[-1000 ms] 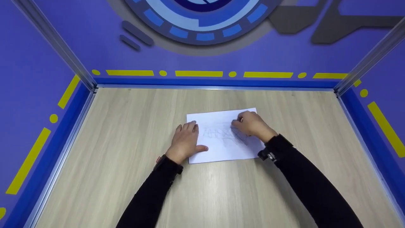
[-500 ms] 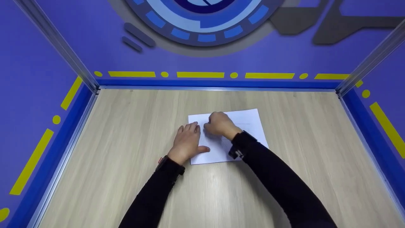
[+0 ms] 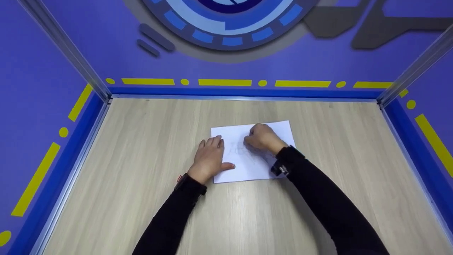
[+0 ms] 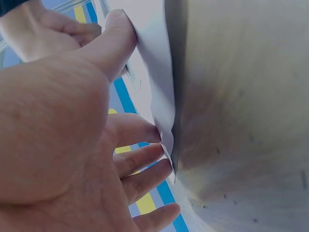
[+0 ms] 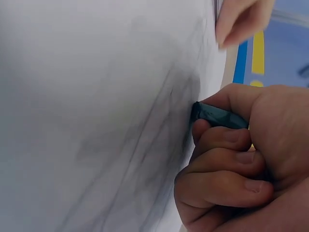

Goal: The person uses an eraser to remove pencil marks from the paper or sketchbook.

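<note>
A white sheet of paper [image 3: 233, 173] lies on the table, marked with faint grey pencil scribbles [image 3: 240, 150]. My left hand [image 3: 208, 157] rests flat over its left edge, fingers spread and thumb on the sheet. In the left wrist view that paper edge [image 4: 161, 72] bends slightly up from the table beneath the hand. On the upper middle of the sheet, my right hand [image 3: 262, 137] pinches a small dark teal eraser [image 5: 219, 116] between thumb and index finger, other fingers curled. The eraser's end touches the paper over smudged pencil lines [image 5: 140, 135].
The light wood table [image 3: 148, 148] extends around the sheet on all sides. Blue-purple panels with yellow markings [image 3: 224, 82] stand at the back, left and right, edged by metal rails [image 3: 244, 98].
My right hand swept left across the paper toward the left hand, then came partway back right, the eraser pinched in it now. The left hand keeps its place on the sheet.
</note>
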`<control>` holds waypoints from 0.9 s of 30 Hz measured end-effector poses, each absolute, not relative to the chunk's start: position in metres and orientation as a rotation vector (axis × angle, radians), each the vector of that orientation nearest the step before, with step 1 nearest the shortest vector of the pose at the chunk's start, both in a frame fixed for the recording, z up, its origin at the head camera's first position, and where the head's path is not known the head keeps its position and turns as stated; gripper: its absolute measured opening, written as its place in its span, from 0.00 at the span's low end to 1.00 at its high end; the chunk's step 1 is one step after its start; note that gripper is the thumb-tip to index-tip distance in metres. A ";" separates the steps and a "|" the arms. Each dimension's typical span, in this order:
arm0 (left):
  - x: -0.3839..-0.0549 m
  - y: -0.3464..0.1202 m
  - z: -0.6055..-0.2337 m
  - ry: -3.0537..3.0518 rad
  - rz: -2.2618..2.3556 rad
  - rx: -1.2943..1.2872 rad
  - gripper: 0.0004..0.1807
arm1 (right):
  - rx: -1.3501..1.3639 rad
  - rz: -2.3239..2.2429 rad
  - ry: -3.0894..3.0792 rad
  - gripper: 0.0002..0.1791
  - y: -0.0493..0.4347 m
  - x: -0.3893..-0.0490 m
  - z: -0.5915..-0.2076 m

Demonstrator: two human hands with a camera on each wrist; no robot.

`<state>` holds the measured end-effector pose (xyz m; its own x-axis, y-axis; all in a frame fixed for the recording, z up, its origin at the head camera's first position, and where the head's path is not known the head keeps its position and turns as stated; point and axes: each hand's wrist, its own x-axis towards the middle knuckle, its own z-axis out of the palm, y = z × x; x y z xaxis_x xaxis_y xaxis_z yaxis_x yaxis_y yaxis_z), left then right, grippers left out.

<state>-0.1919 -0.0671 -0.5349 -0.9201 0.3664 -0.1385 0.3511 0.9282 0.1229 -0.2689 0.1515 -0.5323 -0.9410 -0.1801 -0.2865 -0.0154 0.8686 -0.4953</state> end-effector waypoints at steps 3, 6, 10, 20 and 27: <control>-0.193 -0.068 -0.533 2.913 0.134 0.534 0.58 | -0.120 -0.717 2.718 0.18 0.176 -0.270 -0.531; -0.194 -0.068 -0.533 2.898 0.115 0.528 0.58 | -0.057 -0.749 2.690 0.19 0.201 -0.270 -0.528; -0.195 -0.069 -0.532 2.892 0.087 0.533 0.58 | 0.034 -0.780 2.645 0.17 0.234 -0.268 -0.525; -0.194 -0.067 -0.535 2.878 0.125 0.522 0.59 | 0.175 -0.699 2.618 0.17 0.277 -0.260 -0.524; -0.194 -0.067 -0.535 2.879 0.126 0.529 0.58 | 0.179 -0.624 2.625 0.20 0.276 -0.255 -0.520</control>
<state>-0.1939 -0.0667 -0.5349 -0.9132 0.3598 -0.1913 0.3417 0.9319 0.1216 -0.2546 0.2763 -0.5196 -0.8975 0.0250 -0.4403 0.2204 0.8901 -0.3989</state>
